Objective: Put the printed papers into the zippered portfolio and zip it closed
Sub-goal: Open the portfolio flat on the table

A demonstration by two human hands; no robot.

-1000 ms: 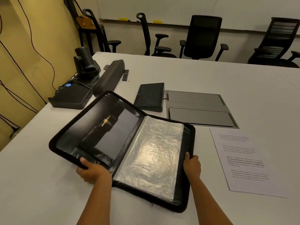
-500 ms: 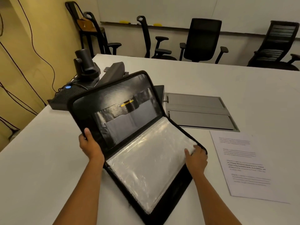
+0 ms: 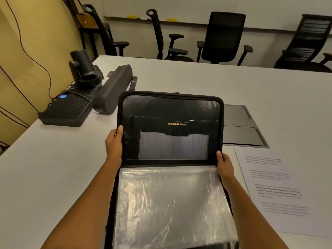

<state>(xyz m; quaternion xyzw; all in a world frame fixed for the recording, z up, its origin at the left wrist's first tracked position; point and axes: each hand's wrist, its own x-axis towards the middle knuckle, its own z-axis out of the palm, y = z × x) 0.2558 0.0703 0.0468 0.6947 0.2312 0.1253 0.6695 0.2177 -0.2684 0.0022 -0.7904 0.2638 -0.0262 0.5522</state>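
Gripping the open zippered portfolio (image 3: pixel 170 141) at both side edges, left hand (image 3: pixel 114 144) and right hand (image 3: pixel 224 163) prop its lid upright, apparently to expose the plastic sleeves (image 3: pixel 170 203); printed papers (image 3: pixel 274 187) lie just right on the table (image 3: pixel 53 177).

A big white table (image 3: pixel 197 81) stretches out in front. Black office chairs (image 3: pixel 223 35) stand behind it at 12 o'clock, with one more chair (image 3: pixel 310 40) at 2 o'clock. A whiteboard (image 3: pixel 179 6) hangs on the pale back wall (image 3: pixel 136 38) at 12 o'clock. At 10 o'clock is a yellow wall (image 3: pixel 41 29) with thin dark wires (image 3: pixel 24 49) running down it.
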